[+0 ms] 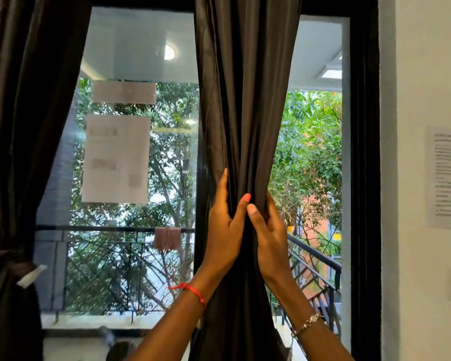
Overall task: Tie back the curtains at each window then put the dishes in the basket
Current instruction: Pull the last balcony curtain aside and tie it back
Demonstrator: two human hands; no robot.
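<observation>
A dark brown curtain point(245, 100) hangs down the middle of the window, gathered into a narrow bunch at hand height. My left hand point(223, 227) wraps the bunch from the left, thumb across the front. My right hand point(267, 230) grips it from the right, its fingers hidden behind the folds. Both hands squeeze the fabric together. At the far left a second dark curtain point(18, 126) hangs gathered low by a tie-back point(10, 261). No tie shows around the middle curtain. No dishes or basket are in view.
Papers point(116, 157) are stuck on the left window pane. A black window frame point(364, 178) borders the right pane, with a white wall point(422, 100) and a printed sheet point(447, 178) beyond. A balcony railing point(102, 229) stands outside.
</observation>
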